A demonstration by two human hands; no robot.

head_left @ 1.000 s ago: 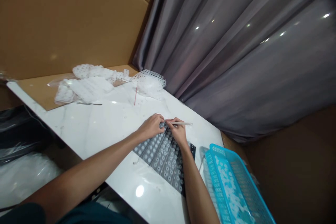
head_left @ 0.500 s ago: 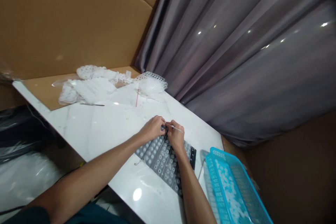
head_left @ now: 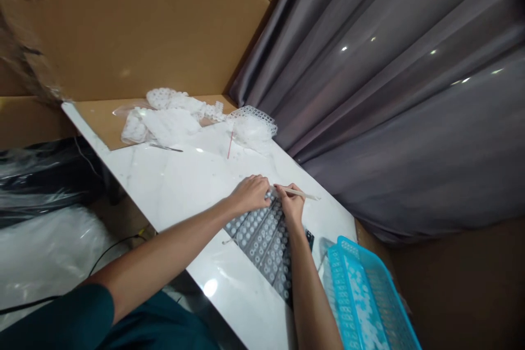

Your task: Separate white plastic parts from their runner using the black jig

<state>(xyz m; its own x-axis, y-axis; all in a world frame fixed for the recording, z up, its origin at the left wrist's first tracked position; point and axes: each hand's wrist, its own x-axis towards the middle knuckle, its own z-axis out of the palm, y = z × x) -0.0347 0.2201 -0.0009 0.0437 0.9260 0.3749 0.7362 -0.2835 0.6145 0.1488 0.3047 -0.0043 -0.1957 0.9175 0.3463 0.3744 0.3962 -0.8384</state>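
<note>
A dark grey mat (head_left: 262, 238) with rows of round whitish pieces lies slanted on the white marbled table. At its far end, my left hand (head_left: 252, 194) rests with fingers curled and pressed together; whatever they pinch is hidden. Just to the right, my right hand (head_left: 292, 205) grips a thin pale stick-like tool (head_left: 303, 193) between thumb and fingers. The tool's back end points right, and its tip is close to my left fingertips. My right forearm covers part of the mat's right side.
To the right stands a blue plastic basket (head_left: 342, 284) with small white pieces inside. White perforated sheets (head_left: 176, 123) and scraps are heaped at the back. A thin metal tool (head_left: 166, 147) and a red stick (head_left: 230, 145) lie before them. A grey curtain (head_left: 369, 93) hangs behind.
The view has shifted, so the table sits farther right in the picture. My hands have drawn slightly apart, and the pale tool in my right hand shows more of its length.
</note>
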